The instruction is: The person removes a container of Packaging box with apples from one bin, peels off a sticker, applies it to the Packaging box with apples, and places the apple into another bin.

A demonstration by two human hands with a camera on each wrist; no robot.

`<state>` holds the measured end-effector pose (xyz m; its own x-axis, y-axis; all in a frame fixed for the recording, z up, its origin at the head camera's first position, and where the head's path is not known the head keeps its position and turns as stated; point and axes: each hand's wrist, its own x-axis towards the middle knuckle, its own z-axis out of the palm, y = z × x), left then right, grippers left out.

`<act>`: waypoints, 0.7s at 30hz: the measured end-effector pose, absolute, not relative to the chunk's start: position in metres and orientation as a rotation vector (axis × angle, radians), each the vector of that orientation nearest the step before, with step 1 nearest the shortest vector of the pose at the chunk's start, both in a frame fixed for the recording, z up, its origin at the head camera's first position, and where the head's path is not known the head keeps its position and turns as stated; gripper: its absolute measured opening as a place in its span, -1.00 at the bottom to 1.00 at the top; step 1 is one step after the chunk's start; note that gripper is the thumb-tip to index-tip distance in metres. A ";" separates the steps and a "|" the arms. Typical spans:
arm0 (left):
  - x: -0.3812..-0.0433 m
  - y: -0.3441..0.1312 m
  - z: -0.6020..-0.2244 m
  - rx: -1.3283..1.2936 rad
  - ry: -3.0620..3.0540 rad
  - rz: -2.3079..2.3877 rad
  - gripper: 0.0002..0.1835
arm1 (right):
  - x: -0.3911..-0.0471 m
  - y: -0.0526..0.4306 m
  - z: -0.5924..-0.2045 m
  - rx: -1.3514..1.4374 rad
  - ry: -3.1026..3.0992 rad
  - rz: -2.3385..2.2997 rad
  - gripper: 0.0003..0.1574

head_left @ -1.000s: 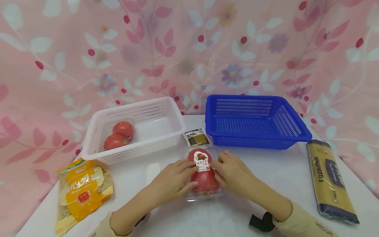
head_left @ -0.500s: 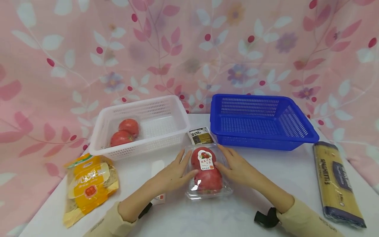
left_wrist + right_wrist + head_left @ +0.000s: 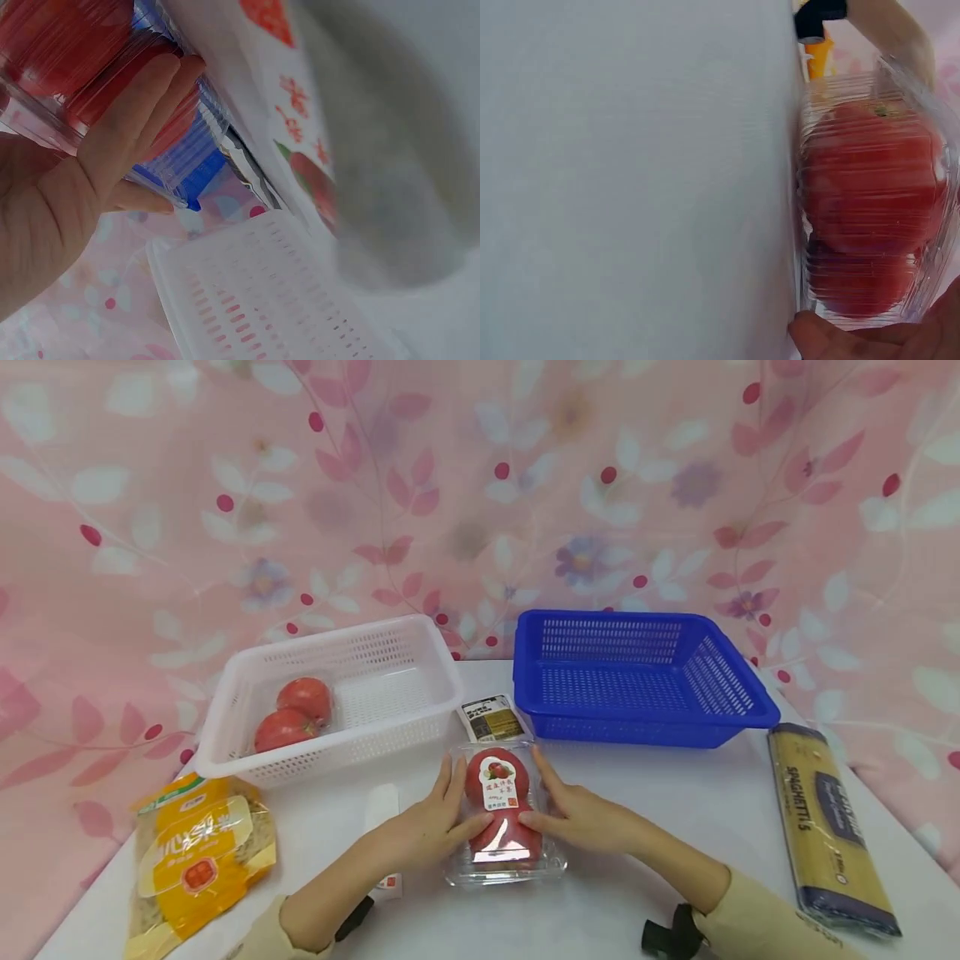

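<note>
A clear plastic box [image 3: 504, 872] with two red tomatoes [image 3: 491, 772] lies on the table between both hands, a printed fruit label [image 3: 500, 789] on its lid. My left hand [image 3: 431, 822] holds its left side, fingers along the wall and thumb over the lid. On the other side my right hand [image 3: 581, 814] holds it likewise, thumb on top. In the right wrist view, fingertips [image 3: 810, 334] sit at the box's lower edge. Partly under the left forearm lies a white label strip [image 3: 384, 810], its red print large in the left wrist view.
A white basket [image 3: 397, 727] with another boxed pair of tomatoes [image 3: 306, 700] stands at back left. Right of it is a blue basket [image 3: 637, 731], with a small printed packet [image 3: 491, 718] between. An orange food bag [image 3: 202, 852] lies left, a spaghetti pack [image 3: 832, 827] right.
The hands first touch the label, then spread back to the box's sides with thumbs over the lid. The box shifts slightly toward the person; the head view also shifts.
</note>
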<state>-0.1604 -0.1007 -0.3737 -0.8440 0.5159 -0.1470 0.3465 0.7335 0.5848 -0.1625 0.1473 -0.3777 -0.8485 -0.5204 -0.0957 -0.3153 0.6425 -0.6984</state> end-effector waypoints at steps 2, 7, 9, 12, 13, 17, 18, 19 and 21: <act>-0.158 -0.106 -0.373 0.678 2.655 0.763 0.03 | -0.161 0.143 -0.379 -0.673 2.569 -1.008 0.18; -0.155 -0.107 -0.369 0.673 2.647 0.753 0.05 | -0.161 0.143 -0.377 -0.670 2.540 -0.972 0.20; -0.154 -0.106 -0.368 0.657 2.661 0.734 0.06 | -0.163 0.144 -0.374 -0.693 2.509 -0.953 0.18; -0.151 -0.105 -0.365 0.652 2.689 0.711 0.07 | -0.166 0.147 -0.372 -0.726 2.483 -0.929 0.16; -0.151 -0.105 -0.365 0.656 2.697 0.705 0.07 | -0.166 0.147 -0.372 -0.726 2.475 -0.927 0.16; -0.150 -0.105 -0.365 0.664 2.683 0.721 0.07 | -0.165 0.149 -0.372 -0.727 2.462 -0.932 0.16; -0.150 -0.105 -0.366 0.664 2.677 0.729 0.07 | -0.165 0.150 -0.373 -0.722 2.462 -0.941 0.16; -0.150 -0.105 -0.366 0.664 2.663 0.751 0.07 | -0.164 0.150 -0.373 -0.710 2.462 -0.953 0.16; -0.151 -0.104 -0.367 0.658 2.619 0.823 0.06 | -0.162 0.150 -0.374 -0.685 2.460 -0.991 0.16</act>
